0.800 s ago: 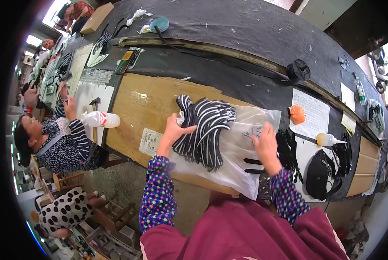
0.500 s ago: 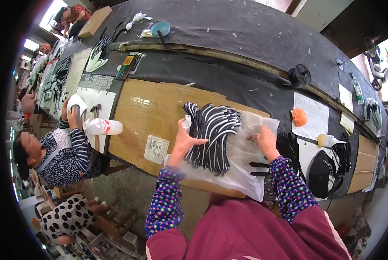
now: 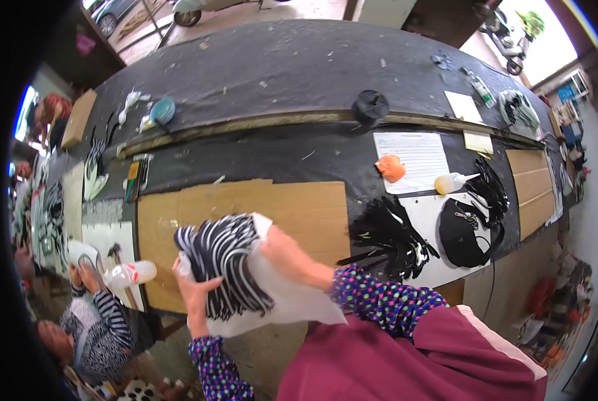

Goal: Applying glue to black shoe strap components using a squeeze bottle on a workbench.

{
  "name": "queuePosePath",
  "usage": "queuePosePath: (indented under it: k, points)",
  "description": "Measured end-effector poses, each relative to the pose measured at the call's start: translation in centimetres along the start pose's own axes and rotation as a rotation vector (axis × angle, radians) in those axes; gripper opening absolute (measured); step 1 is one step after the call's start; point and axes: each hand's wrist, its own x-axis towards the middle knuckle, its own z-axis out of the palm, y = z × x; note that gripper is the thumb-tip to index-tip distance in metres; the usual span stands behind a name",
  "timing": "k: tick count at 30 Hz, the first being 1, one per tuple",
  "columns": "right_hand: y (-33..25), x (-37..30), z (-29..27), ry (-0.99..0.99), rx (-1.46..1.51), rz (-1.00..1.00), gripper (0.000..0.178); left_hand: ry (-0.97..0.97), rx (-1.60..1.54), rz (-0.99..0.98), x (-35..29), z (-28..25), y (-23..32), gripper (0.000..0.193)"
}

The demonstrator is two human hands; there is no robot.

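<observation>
A thick bundle of black-and-white striped strips [image 3: 229, 257] lies on a thin white wrapping sheet [image 3: 299, 294] above the cardboard. My left hand [image 3: 195, 294] grips the bundle's left side, its thumb across the strips and its fingers partly hidden behind a fold of the sheet. On the other side, my right hand [image 3: 289, 257] is closed on the sheet and holds it up against the bundle's right edge. Its fingertips are partly hidden.
The brown cardboard [image 3: 305, 200] covers the tabletop before me. Right of it lie loose black strips [image 3: 392, 234], a black pouch [image 3: 460, 234], a yellowish squeeze bottle [image 3: 449, 183] and an orange lump [image 3: 390, 168]. A co-worker [image 3: 102, 334] sits at left near a clear bottle [image 3: 130, 274].
The view has swung right. The bundle has moved left over the cardboard with the sheet. My right hand has left the small scissors-like tool and moved in to the bundle's right edge, raising the sheet.
</observation>
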Motion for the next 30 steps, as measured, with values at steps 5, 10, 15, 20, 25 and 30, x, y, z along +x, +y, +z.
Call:
queuePosePath:
  k: [5, 10, 15, 20, 25, 30]
  points:
    - [-3.1, -0.1, -6.3, -0.025, 0.073, 0.012, 0.029, 0.012, 0.04, 0.016, -0.5, 1.0, 5.5, 0.102]
    - [-3.7, 0.1, -20.4, 0.224, -0.007, -0.139, 0.029, -0.091, -0.131, 0.092, 0.4, 10.6, 14.6, 0.092]
    - [-0.2, 2.2, -38.3, 0.504, -0.284, -0.163, 0.028, -0.193, -0.312, 0.27, 3.2, 28.0, 23.5, 0.079]
    - [3.7, 7.9, -54.9, 0.565, -0.541, -0.276, 0.026, -0.179, -0.318, 0.354, 9.0, 44.3, 29.1, 0.084]
    - [10.8, 13.7, -64.2, 0.697, -0.739, -0.27, 0.023, -0.095, 0.016, 0.261, 11.2, 56.7, 33.7, 0.082]
    - [17.8, 18.9, -64.5, 0.87, -0.795, -0.159, 0.017, -0.063, 0.074, 0.246, 15.4, 64.6, 31.3, 0.087]
